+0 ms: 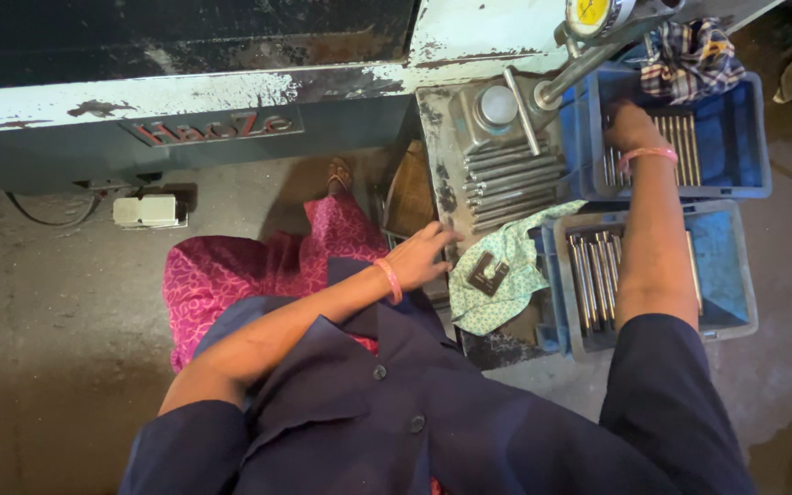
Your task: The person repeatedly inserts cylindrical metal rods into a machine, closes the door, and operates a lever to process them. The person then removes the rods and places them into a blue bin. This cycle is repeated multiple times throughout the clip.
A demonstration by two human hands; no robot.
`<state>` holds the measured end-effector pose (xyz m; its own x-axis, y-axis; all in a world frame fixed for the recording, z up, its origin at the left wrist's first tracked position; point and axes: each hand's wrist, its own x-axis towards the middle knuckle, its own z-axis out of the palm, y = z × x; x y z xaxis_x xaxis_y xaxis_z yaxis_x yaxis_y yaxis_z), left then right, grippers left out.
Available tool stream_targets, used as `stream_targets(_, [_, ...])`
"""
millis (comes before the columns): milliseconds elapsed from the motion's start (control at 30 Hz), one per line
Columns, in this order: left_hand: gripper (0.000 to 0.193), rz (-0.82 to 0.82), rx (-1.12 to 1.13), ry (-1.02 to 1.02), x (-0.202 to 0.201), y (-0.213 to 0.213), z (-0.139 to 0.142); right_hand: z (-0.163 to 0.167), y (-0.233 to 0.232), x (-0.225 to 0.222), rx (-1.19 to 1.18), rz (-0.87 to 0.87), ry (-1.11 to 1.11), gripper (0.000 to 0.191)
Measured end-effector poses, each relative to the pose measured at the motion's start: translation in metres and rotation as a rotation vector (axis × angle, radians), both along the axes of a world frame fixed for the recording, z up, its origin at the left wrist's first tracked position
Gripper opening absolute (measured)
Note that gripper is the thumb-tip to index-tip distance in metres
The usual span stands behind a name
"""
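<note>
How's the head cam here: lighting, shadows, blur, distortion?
Head view: uneven light, dim on the floor at left and in the bottom corners; the right hand in the far blue crate and the left hand at the metal tray are lit and fairly sharp; wide-angle bending shows at the frame edges.

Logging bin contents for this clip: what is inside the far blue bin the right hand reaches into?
The far blue bin holds a row of metal rods lying side by side. The right hand covers some of them, and a checked cloth drapes over its back rim.

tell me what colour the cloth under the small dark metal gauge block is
Light teal-green with a small pattern, cloth, clearest in the head view.
</note>
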<state>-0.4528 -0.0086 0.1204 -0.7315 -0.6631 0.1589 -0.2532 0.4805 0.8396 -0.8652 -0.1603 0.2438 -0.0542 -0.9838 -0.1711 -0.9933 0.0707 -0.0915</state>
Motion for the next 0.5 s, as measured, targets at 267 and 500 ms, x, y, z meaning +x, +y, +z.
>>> stream_targets(267, [0.057,0.037,0.023,0.009,0.005,-0.003,0.001,0.015,-0.003,0.003,0.033,-0.133,-0.021,0.05])
stream_targets(500, [0.057,0.039,0.017,0.007,0.009,-0.003,0.007,0.007,-0.001,0.003,0.095,-0.275,0.059,0.048])
